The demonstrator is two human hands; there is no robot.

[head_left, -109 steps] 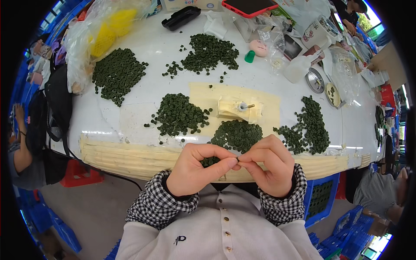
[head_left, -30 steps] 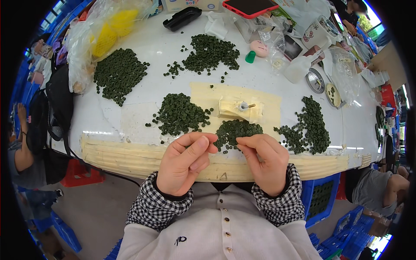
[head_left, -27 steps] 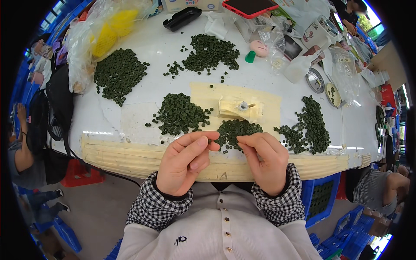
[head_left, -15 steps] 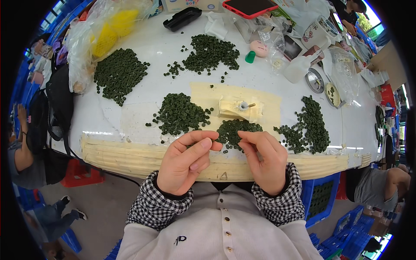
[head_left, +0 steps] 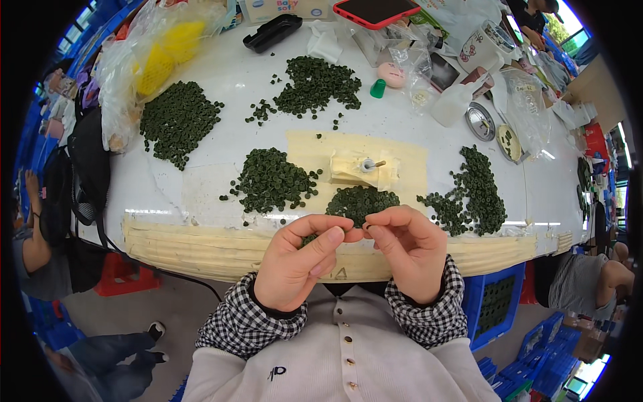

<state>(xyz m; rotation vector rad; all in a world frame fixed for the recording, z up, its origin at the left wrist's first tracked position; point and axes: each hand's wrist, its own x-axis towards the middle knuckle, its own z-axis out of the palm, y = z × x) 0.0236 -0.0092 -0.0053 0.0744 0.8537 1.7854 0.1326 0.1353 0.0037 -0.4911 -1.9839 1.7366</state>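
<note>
Small dark part (head_left: pixel 366 226) sits in the right hand (head_left: pixel 415 251), thumb and index clamped on it; too small to read its heading or long axis. Left hand (head_left: pixel 293 260) at its 8 o'clock, thumb and index tips close; can't tell if they grip anything. Hands block the near edge of middle green pile (head_left: pixel 362 201) at 12. Beyond it, taped block (head_left: pixel 351 176), its peg (head_left: pixel 380 163) pointing to 3. Left pile (head_left: pixel 271 181) at 10, right pile (head_left: pixel 483 197) between 2 and 3.
</note>
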